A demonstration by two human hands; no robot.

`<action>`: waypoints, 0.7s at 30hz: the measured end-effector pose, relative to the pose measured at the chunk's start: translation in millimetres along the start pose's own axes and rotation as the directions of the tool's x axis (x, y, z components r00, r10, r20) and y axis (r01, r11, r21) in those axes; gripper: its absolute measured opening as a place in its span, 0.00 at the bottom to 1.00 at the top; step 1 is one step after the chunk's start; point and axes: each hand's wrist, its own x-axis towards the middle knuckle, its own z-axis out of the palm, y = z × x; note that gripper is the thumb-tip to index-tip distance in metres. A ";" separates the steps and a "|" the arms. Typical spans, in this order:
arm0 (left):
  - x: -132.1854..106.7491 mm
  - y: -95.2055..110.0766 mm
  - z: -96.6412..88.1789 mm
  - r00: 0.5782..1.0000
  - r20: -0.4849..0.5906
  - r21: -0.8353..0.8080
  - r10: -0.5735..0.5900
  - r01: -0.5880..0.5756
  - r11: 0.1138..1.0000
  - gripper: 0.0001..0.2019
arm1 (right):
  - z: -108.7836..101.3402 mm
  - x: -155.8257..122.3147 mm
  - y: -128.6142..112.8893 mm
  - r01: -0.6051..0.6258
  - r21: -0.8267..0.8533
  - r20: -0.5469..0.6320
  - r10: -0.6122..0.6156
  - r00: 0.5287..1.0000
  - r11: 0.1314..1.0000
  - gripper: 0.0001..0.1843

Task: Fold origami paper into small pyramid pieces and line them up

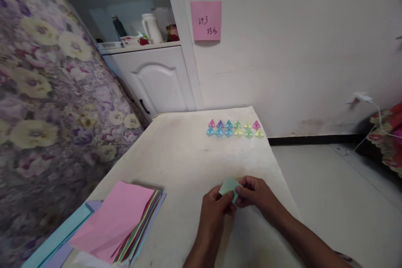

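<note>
A small piece of light green folded paper [230, 185] is held up just above the front of the table, between both hands. My left hand [216, 204] pinches its lower left part, thumb on top. From the other side, my right hand [252, 191] grips the paper's right edge between thumb and fingers. The fingers hide the paper's lower part, so its exact folds cannot be made out. Farther back on the table stand two rows of small folded paper pieces [229, 132] in pink, purple, blue, green and yellow.
At the left front lies a stack of coloured paper [116, 217], pink on top, beside blue sheets [59, 234]. The cream-covered table [179, 150] meets the wall at the back. A floral curtain [63, 92] hangs left. A pink note [205, 21] is stuck to the wall.
</note>
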 end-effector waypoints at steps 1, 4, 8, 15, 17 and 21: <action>-0.2 0.3 -0.1 1.000 -0.011 0.011 0.003 -0.003 1.000 0.11 | -0.2 0.1 0.1 -0.008 0.013 0.002 0.008 1.000 1.000 0.14; -0.3 -2.0 0.8 0.999 -0.037 0.009 0.017 -0.017 1.000 0.10 | 0.9 0.4 0.0 -0.006 0.034 -0.009 0.007 1.000 0.999 0.15; 0.7 -10.1 3.4 0.998 -0.057 -0.079 0.026 -0.031 0.996 0.10 | 4.4 0.3 0.1 0.009 0.033 -0.041 -0.008 0.999 0.999 0.15; 2.0 -13.2 3.1 0.998 -0.068 -0.122 0.014 -0.022 0.992 0.11 | 4.0 0.0 0.0 -0.002 0.065 -0.025 0.004 1.000 0.998 0.15; 2.4 -13.3 1.7 0.997 -0.081 -0.105 0.021 -0.029 0.994 0.11 | 2.7 0.5 -0.4 -0.023 0.080 -0.011 0.024 1.000 0.997 0.15; 2.2 -14.2 1.5 0.995 -0.095 -0.093 0.025 -0.034 0.995 0.11 | 2.6 0.9 -0.4 -0.017 0.072 -0.035 0.019 0.999 0.997 0.15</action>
